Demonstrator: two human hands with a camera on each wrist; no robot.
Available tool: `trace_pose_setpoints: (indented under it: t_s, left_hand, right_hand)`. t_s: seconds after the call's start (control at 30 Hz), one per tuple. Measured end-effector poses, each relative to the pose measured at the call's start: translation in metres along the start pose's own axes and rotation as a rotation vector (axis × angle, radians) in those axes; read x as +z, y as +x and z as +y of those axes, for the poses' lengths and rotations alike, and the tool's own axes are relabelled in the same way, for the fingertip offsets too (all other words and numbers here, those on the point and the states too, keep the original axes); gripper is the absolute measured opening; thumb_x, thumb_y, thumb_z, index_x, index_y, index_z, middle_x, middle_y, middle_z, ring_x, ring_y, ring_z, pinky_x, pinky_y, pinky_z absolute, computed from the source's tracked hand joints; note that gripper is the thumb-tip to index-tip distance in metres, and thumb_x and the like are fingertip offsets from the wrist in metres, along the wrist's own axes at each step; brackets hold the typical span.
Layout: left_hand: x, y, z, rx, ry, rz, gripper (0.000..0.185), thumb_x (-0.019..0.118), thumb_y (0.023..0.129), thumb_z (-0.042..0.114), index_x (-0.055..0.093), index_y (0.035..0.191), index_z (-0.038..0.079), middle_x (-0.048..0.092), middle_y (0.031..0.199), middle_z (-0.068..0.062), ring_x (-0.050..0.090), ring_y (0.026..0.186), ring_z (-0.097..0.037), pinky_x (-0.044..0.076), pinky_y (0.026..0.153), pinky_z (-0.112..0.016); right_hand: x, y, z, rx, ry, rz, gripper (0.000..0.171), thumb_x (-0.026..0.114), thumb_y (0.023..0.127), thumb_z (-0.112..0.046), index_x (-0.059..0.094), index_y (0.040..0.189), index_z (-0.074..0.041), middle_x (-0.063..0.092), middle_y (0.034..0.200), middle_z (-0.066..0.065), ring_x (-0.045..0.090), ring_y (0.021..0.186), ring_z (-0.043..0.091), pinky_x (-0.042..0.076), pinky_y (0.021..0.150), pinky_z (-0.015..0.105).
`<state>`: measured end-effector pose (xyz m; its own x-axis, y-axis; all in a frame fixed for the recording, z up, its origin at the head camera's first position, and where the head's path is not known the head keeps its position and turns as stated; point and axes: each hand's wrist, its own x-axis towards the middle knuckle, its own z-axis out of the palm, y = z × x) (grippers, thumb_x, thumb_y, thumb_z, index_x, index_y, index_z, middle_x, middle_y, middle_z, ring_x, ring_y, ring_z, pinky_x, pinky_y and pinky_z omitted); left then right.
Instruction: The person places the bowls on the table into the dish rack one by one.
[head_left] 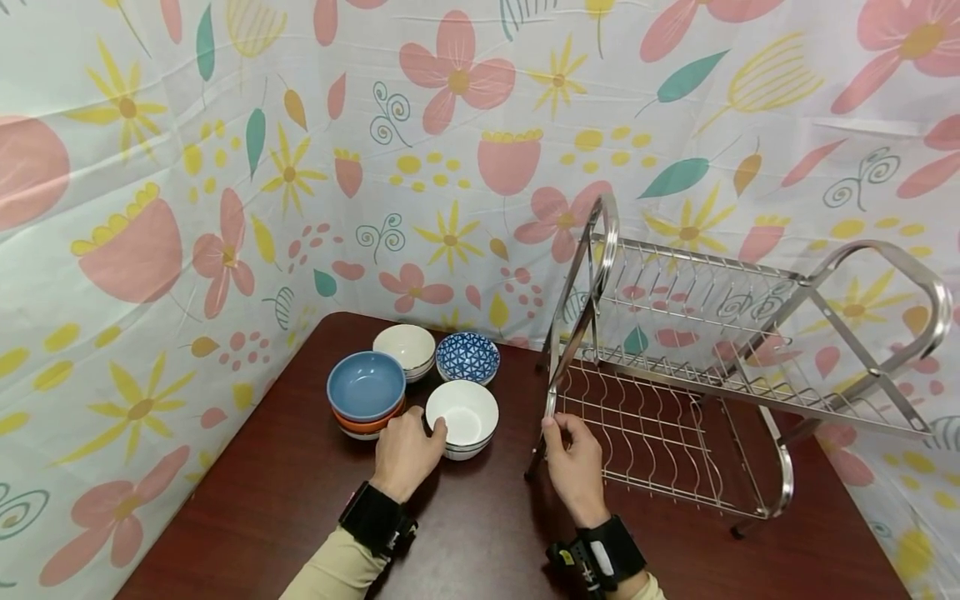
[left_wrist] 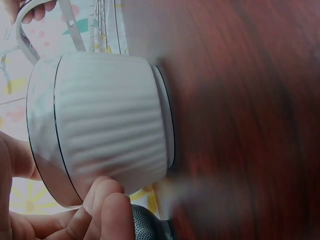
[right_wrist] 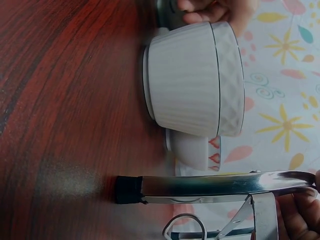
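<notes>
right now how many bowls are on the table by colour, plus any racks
white bowl: 2, counting the second white bowl
blue bowl: 1, stacked on the orange
orange bowl: 1
blue patterned bowl: 1
dish rack: 1
total: 6

orange bowl [head_left: 365, 424] mostly hidden beneath blue bowl [head_left: 366, 384]

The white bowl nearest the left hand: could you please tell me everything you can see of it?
The white bowl is round and glossy, ceramic by its look, with vertical ribbing on its outer wall, a thin dark line under the rim and a low foot ring. It stands upright and empty on the dark wooden table, in front of a blue patterned bowl and right of a blue bowl. The left hand touches its near side, thumb at the rim, fingertips against the wall.
</notes>
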<state>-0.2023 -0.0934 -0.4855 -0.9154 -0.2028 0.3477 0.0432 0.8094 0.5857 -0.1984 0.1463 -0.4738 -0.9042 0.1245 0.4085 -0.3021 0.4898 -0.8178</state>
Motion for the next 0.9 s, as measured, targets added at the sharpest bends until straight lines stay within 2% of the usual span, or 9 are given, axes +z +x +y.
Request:
trace_pose_setpoints:
  t_s: [0.17,0.5,0.7,0.9]
  left_hand:
    - [0.002,0.007,0.000,0.026,0.021,0.014,0.036,0.065,0.086,0.034,0.065,0.080,-0.001,0.064,0.069,-0.020,0.062,0.059,-0.037,0.048,0.051,-0.047]
    - [0.000,0.018,0.003,0.082,0.130,0.007,0.026,0.066,0.083,0.020,0.064,0.071,-0.003,0.063,0.065,-0.020,0.059,0.054,-0.037,0.047,0.046,-0.047]
    - [0.000,0.023,0.005,0.055,0.153,-0.042,0.021,0.065,0.082,0.016,0.063,0.069,-0.001,0.063,0.065,-0.019,0.059,0.053,-0.036,0.046,0.044,-0.046]
    - [0.000,0.025,0.006,0.045,0.162,-0.031,0.017,0.063,0.078,0.011,0.063,0.066,0.000,0.063,0.065,-0.018,0.059,0.055,-0.037,0.046,0.045,-0.047]
  right_hand:
    - [-0.001,0.000,0.001,0.008,-0.009,-0.006,0.017,0.056,0.098,-0.024,0.064,0.094,-0.010,0.057,0.078,0.002,0.049,0.054,0.012,0.039,0.051,0.025]
    - [-0.002,-0.001,-0.001,0.005,0.001,-0.027,0.019,0.055,0.098,-0.025,0.064,0.096,-0.009,0.055,0.078,0.003,0.046,0.054,0.011,0.038,0.052,0.025]
    - [-0.002,0.000,-0.001,-0.005,0.005,-0.020,0.019,0.056,0.098,-0.024,0.065,0.096,-0.008,0.056,0.080,0.004,0.048,0.056,0.011,0.040,0.053,0.025]
    - [-0.002,0.000,-0.001,-0.004,-0.005,-0.023,0.019,0.056,0.098,-0.024,0.065,0.096,-0.008,0.057,0.080,0.003,0.050,0.056,0.011,0.041,0.054,0.025]
